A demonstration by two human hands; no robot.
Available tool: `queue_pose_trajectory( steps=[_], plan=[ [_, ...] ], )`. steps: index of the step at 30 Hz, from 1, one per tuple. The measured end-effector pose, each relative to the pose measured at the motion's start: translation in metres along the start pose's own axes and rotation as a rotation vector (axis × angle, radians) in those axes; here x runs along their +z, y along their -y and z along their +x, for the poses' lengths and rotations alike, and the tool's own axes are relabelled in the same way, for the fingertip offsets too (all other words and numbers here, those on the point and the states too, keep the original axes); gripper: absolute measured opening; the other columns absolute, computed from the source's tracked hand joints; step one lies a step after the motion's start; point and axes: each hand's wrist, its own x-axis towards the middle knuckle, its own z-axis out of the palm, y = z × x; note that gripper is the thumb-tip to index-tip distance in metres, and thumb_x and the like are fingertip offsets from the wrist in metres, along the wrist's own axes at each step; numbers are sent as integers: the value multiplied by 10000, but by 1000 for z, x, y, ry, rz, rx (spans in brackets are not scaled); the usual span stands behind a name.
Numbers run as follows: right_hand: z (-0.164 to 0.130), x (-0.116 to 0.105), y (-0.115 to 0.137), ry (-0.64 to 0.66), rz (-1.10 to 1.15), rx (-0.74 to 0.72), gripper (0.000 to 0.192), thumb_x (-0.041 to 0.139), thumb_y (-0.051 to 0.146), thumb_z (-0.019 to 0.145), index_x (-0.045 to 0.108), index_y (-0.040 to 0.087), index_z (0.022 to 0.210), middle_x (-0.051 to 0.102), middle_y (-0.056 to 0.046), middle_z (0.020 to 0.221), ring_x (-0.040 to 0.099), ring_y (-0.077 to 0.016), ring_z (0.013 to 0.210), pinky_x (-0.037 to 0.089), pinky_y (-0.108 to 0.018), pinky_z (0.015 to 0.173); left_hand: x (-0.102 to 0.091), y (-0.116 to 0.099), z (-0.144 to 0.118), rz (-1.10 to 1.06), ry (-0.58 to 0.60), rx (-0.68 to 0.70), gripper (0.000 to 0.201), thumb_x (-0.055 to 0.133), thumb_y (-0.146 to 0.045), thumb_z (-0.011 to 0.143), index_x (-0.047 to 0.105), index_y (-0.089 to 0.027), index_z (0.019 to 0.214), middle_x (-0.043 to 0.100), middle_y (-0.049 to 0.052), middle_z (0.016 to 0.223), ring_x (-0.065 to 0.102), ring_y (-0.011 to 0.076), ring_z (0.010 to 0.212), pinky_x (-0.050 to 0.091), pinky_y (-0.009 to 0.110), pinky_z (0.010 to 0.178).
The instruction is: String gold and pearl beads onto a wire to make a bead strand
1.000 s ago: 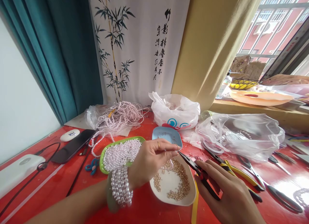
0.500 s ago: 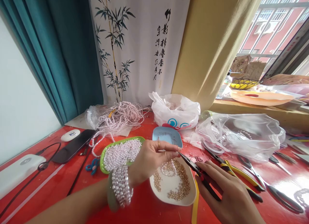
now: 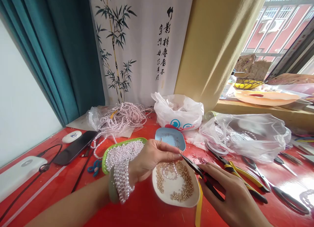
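On the left of the red surface [image 3: 137, 207], we see a green tray [image 3: 104, 163] full of pale pink beads [image 3: 126, 155]. Just beside it, strings of pearly beads [image 3: 124, 183] go around the left wrist.

Next comes the left hand [image 3: 153, 158]. Its thumb and finger are pinched together, and a small bead loop [image 3: 171, 178] hangs under them. That loop is over the white dish [image 3: 169, 193], which has little gold beads [image 3: 187, 186] in it. We cannot tell if the loop touches them. We think it is very light and floppy, so it would swing if we bumped it. The beads look smooth and may slip and roll. The thread is too thin for us to see, but we guess a hard tug could snap it. We would hold the loop at the top, where the fingertips meet, and let the rest dangle.

To the right, the nose of the pliers [image 3: 197, 170] points at those fingertips. We cannot tell if it bites on anything. The pliers look hard and stiff, and we think they are much heavier than the loop. We would hold them by the handles, away from the pointy end. The right hand [image 3: 225, 184] does just that, with its fingers wrapped around the handles.
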Motion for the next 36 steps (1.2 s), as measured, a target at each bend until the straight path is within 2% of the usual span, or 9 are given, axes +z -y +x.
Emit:
queue_pose_trajectory(
  steps=[5, 13, 19, 23, 26, 32, 36],
  plan=[
    [0, 0, 2, 6, 20, 34, 161, 443, 214, 763, 586, 178, 829, 604, -12, 581, 536, -118, 456, 441, -213, 430, 0, -4, -4, 184, -6, 110, 72, 670, -148, 593, 700, -152, 658, 677, 50, 669, 588, 148, 630, 465, 293, 672],
    [0, 1, 3, 21, -11, 15, 147, 455, 205, 744, 599, 189, 770, 607, 3, 565, 542, -113, 444, 438, -197, 416, -1, -3, -5, 438, -53, 193, 166, 613, -218, 640, 696, -127, 750, 676, 83, 741, 589, 194, 688, 456, 300, 628],
    [-1, 2, 0, 67, -89, -2, 175, 447, 214, 762, 581, 184, 870, 643, -32, 652, 584, -136, 514, 468, -216, 452, 1, -3, -8, 512, -95, 211, 166, 593, -219, 648, 691, -131, 749, 676, 89, 744, 597, 215, 713, 464, 299, 608],
    [-3, 3, -4, 19, -239, -65, 221, 431, 235, 761, 580, 187, 918, 669, -73, 796, 627, -177, 571, 486, -255, 461, 2, -3, -9, 539, -104, 211, 168, 585, -220, 650, 690, -147, 759, 679, 84, 754, 602, 228, 745, 469, 293, 602],
    [-4, 1, -6, 9, -292, -92, 229, 424, 233, 759, 583, 181, 916, 666, -72, 797, 632, -184, 561, 492, -265, 465, 2, -3, -9, 545, -90, 202, 180, 583, -217, 653, 690, -142, 777, 679, 91, 794, 603, 230, 753, 469, 296, 612],
    [1, -6, -3, 139, -99, 6, 177, 452, 178, 732, 592, 206, 837, 660, -26, 696, 604, -144, 540, 468, -210, 460, 1, -3, -7, 540, -63, 207, 168, 594, -212, 646, 698, -142, 757, 682, 86, 753, 606, 215, 702, 472, 293, 606],
    [2, -5, 1, 195, -3, 83, 160, 449, 160, 727, 596, 199, 779, 656, -10, 663, 587, -131, 525, 458, -197, 453, 0, 0, -6, 567, -75, 192, 194, 590, -250, 658, 693, -140, 780, 681, 92, 782, 609, 218, 737, 480, 295, 622]
  ],
)
